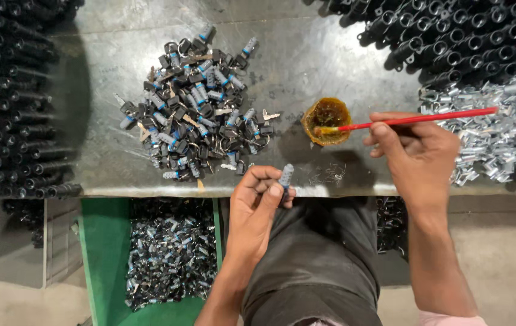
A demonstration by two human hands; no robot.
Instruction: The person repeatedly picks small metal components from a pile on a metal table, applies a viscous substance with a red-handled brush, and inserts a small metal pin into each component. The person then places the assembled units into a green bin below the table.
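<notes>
My left hand (258,202) holds a small silver lock cylinder (285,176) upright at the near edge of the metal table (306,66). My right hand (417,154) grips a red-handled brush (417,119), its tip dipped in a small round cup of amber grease (326,121). A heap of keyed lock cylinders with black key heads (194,108) lies left of the cup.
Black metal tubes are stacked at the left (10,96) and at the top right (463,36). Shiny small metal parts (499,130) are piled at the right. A green bin (104,253) under the table holds several lock cylinders.
</notes>
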